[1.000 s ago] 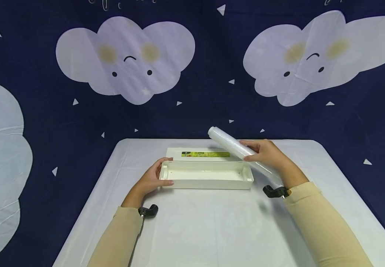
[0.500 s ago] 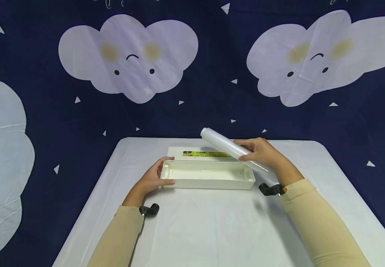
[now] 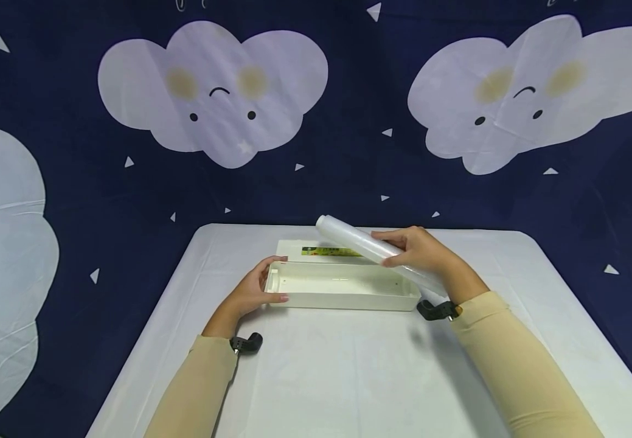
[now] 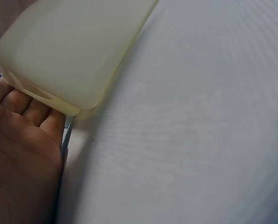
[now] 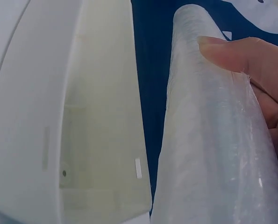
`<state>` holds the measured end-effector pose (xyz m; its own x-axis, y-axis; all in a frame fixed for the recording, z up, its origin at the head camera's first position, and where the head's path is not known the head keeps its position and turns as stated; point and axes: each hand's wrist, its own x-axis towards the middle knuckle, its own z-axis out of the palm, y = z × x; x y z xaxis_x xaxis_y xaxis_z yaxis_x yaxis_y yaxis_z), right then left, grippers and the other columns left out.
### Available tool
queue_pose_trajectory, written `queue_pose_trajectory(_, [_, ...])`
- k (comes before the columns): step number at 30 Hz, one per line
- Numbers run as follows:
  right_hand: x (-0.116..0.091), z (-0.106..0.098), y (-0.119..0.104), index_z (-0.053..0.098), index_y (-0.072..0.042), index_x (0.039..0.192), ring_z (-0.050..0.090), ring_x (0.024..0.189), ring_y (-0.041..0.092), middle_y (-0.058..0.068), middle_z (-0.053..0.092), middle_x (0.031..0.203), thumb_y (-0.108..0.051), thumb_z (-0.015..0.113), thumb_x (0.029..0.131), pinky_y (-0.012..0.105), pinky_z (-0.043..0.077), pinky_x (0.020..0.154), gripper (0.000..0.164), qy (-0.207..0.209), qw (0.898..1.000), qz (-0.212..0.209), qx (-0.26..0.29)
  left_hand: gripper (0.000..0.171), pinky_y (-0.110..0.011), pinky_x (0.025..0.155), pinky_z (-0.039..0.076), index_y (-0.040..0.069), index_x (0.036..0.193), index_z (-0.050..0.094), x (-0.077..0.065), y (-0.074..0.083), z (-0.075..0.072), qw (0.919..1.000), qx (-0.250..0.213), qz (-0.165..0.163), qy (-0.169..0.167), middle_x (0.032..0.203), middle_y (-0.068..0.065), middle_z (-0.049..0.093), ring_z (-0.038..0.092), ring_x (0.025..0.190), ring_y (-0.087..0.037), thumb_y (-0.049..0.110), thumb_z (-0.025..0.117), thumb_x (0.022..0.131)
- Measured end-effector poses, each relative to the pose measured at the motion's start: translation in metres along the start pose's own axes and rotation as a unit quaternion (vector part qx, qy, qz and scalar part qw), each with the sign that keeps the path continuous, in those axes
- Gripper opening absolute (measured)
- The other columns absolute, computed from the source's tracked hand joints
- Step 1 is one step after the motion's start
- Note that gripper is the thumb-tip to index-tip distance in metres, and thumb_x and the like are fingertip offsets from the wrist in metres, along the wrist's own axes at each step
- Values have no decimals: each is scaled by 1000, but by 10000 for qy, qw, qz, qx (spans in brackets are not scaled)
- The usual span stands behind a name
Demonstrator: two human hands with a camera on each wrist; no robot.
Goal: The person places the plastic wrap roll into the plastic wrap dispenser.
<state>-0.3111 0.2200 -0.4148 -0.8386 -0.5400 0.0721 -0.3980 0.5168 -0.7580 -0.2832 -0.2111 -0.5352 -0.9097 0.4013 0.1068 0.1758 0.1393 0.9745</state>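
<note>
White table; roll partly hides yellow label, print illegible.

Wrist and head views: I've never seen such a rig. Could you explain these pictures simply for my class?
No machine works here, just a person's left hand and right hand. A camera worn on the head looks forward and down at both; each wrist camera shows its own hand's work. On the white table stands an open box, with a white panel bearing a label behind it. The left hand grips one end of the box. The right hand holds a roll, slanted and not in the box.
</note>
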Motion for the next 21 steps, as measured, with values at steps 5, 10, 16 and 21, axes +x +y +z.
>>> queue_pose_trajectory(5, [4, 4, -4, 65, -13, 146, 68, 97, 23, 13, 72, 126, -12, 92, 83, 30, 56, 76, 69, -115, 9998, -3, 131, 96, -49, 108, 44, 14, 156, 45, -1, 0, 0, 10000, 7, -7, -11, 156, -9, 48, 53, 132, -34, -3, 94, 75])
queue_pose_trajectory(10, [9, 8, -7, 64, -12, 147, 67, 93, 23, 12, 73, 123, -13, 92, 83, 31, 56, 75, 70, -253, 9994, -125, 216, 96, -45, 109, 44, 14, 156, 44, -1, 1, 0, 10000, 33, -4, 2, 158, -8, 46, 51, 134, -33, -4, 93, 75])
queue_pose_trajectory(16, [14, 14, -11, 64, -11, 147, 66, 96, 28, 10, 69, 134, -9, 91, 83, 30, 55, 78, 69, -452, 9981, -178, 385, 97, -48, 109, 44, 15, 155, 46, 0, -2, 0, 10000, 9, -29, 38, 155, -7, 49, 54, 131, -34, -3, 95, 73])
queue_pose_trajectory(21, [17, 20, -13, 63, -7, 146, 67, 103, 30, 10, 66, 139, -3, 90, 83, 31, 56, 84, 69, -600, 9960, -217, 631, 98, -53, 109, 43, 14, 156, 45, 0, -3, -1, 9999, -107, -1, -24, 155, -11, 49, 53, 131, -38, -4, 95, 73])
